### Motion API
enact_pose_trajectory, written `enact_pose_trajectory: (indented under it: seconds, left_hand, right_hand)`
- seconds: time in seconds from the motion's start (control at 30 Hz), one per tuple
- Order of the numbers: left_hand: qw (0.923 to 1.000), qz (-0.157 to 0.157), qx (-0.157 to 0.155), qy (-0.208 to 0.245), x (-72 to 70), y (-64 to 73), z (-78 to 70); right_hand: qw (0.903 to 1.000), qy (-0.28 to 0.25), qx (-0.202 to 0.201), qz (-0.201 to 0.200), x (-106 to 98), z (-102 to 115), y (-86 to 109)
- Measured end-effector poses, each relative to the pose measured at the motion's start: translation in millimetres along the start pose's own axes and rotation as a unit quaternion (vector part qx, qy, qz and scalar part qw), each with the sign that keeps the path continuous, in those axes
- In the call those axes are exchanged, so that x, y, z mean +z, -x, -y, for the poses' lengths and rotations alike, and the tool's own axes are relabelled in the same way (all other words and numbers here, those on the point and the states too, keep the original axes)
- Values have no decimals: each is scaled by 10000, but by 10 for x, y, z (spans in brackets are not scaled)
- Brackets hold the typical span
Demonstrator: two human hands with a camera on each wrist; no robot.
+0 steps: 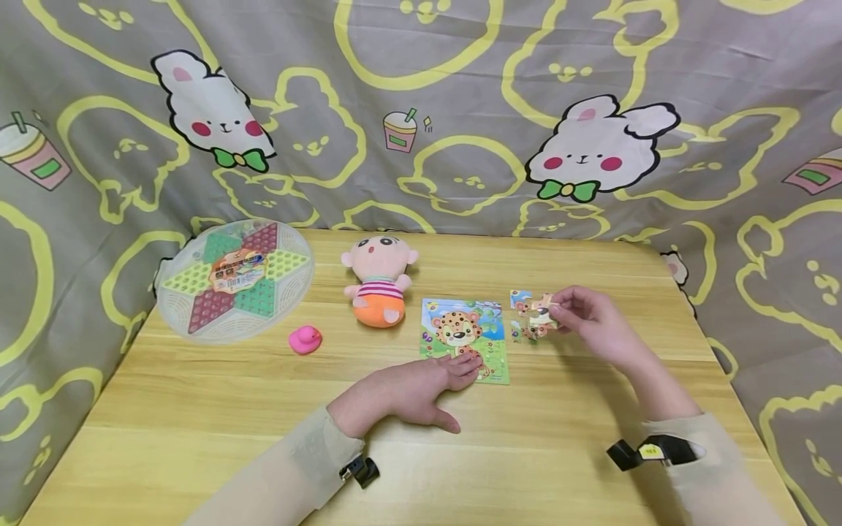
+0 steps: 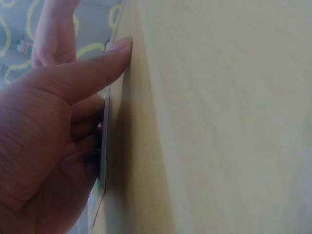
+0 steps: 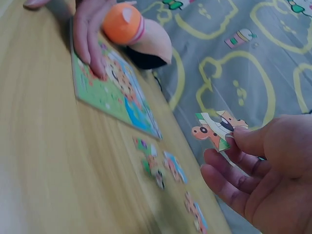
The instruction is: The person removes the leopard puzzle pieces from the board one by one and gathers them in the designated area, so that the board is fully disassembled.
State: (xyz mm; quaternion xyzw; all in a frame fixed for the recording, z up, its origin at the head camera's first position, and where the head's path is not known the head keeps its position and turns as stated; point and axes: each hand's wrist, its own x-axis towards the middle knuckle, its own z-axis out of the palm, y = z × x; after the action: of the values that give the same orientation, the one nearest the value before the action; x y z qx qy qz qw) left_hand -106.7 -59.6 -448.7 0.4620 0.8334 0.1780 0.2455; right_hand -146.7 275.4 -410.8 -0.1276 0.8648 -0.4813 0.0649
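A jigsaw puzzle board (image 1: 495,337) with a spotted leopard cub picture lies flat near the middle of the wooden table. My left hand (image 1: 417,391) rests on its lower left part, fingers extended over the picture and thumb out to the side; the left wrist view shows the board's edge under the fingers. To the right of the board, my right hand (image 1: 598,329) pinches a puzzle piece (image 3: 214,129) between thumb and fingers, raised above the table. Several loose puzzle pieces (image 3: 174,167) lie on the table below it, beside the board.
A plush doll (image 1: 378,281) in orange shorts lies behind and left of the board. Farther left are a pink toy duck (image 1: 305,340) and a round star-patterned Chinese checkers board (image 1: 237,281). A grey patterned curtain (image 1: 460,109) borders the wooden table (image 1: 230,416).
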Motion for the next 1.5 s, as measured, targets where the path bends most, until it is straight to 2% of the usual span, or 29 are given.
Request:
enact_pose_trajectory:
  seconds: [0.33,0.5,0.6,0.93,1.2,1.5]
  left_hand:
    - [10000,18,21,38,-5,5,3]
    - [10000,28,34,20,-15,8,0]
    - [10000,30,24,5,-21,12,-3]
    - [10000,34,37,30,-28,13,-5]
    - [10000,15,52,31,-30,10,-1]
    - [9999,20,15,99,-13,7,1]
  right_hand:
    - [9991,212,361,-114,-198,-197,164]
    - [9985,129,527,-101,-215,-341,187]
    - [9978,263,595,-119,-186,-422,182]
    - [9912,1243,201,-407,-99,-540,139]
    - [9813,1862,236,-430,-81,-481,120]
    - [9749,2181,271,-354,-56,-404,119]
